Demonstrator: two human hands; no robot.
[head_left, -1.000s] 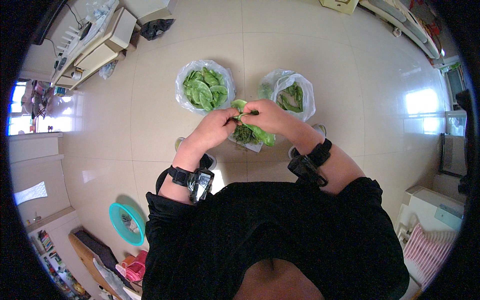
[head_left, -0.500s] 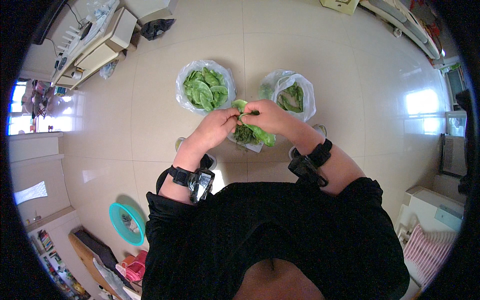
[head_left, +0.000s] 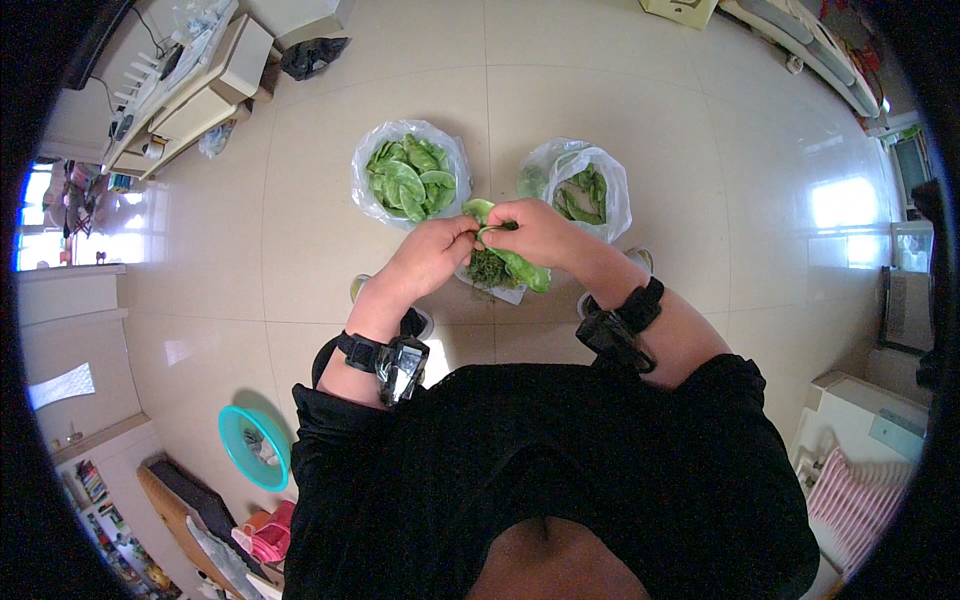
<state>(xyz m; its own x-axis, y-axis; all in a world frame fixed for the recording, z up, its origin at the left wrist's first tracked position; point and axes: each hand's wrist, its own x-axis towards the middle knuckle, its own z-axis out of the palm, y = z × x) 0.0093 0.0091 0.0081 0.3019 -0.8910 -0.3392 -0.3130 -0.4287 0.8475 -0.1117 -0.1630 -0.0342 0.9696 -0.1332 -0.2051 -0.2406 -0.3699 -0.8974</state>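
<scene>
My left hand [head_left: 432, 255] and my right hand [head_left: 525, 230] meet over the floor, both closed in a pinch on flat green bean pods [head_left: 525, 275], one poking up above my fingers and one hanging down to the right. A heap of dark green scraps [head_left: 488, 270] lies on something white beneath my hands. Beyond them on the left, a translucent plastic bag [head_left: 362, 160] is full of broad flat pods [head_left: 405, 180]. On the right, another plastic bag [head_left: 617, 200] holds fewer, darker pods. My fingertips partly hide what they grip.
My shoes [head_left: 640, 258] stand either side of the scraps on the tiled floor [head_left: 680, 120]. A turquoise basin [head_left: 232, 435] is at lower left, a cabinet [head_left: 195, 85] at upper left, a black bag [head_left: 312, 58] near it, and a pink rack [head_left: 850, 495] at lower right.
</scene>
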